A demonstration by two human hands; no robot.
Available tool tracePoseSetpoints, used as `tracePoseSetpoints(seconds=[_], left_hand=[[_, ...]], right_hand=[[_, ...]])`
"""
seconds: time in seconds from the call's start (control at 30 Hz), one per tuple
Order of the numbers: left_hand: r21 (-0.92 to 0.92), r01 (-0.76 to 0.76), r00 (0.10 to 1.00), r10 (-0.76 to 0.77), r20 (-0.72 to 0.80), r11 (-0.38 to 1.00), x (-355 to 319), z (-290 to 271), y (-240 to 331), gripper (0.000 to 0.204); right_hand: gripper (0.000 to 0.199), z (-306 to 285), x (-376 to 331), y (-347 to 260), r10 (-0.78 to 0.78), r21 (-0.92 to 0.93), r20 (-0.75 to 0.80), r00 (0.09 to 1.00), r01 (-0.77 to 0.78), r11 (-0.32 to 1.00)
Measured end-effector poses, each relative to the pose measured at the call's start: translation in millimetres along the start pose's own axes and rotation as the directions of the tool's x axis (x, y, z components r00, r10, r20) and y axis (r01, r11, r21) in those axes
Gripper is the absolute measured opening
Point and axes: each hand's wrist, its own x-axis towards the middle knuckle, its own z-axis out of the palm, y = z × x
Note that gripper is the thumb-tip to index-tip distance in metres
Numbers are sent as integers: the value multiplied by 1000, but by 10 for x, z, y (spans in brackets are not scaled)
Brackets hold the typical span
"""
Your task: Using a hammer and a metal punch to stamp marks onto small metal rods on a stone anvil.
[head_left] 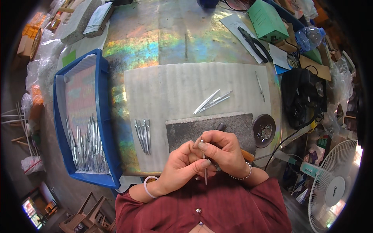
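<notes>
My left hand (182,167) and my right hand (223,151) are close together in front of my chest, both pinching a slim metal rod (205,179). The rod's thin end points down toward me; its upper end shows between my right thumb and fingers. Behind my hands lies a dark grey stone block (186,130). A hammer rests on it, with a dark head (221,127) and a wooden handle (247,155) partly hidden by my right hand. Several slim silver pieces (213,101) lie beyond the block, and another row of silver pieces (143,136) is to its left.
A blue tray (101,112) with many slim metal pieces (89,145) stands at left. Right of the block is a round dark dish (257,126) of tiny metal pins. Pliers (254,43), a green box (268,21), a black bag (303,97) and a fan (334,190) line the right.
</notes>
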Motion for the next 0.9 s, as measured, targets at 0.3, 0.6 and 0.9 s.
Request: tracePoseSetpoints(seconds=[0.3,0.6,0.9], left_hand=[[10,-11,1000,11,7,1000,-1,-42,-11,17],[273,-174,982,187,-21,946,-138,10,7,24],[199,-131,990,140,-34,971,-305,-24,-64,18]], right_hand=[[12,-4,7,12,-62,-20,38,997,63,998],[14,7,-52,138,-158,45,148,976,153,987],[14,153,-117,218,-174,73,98,980,167,983]])
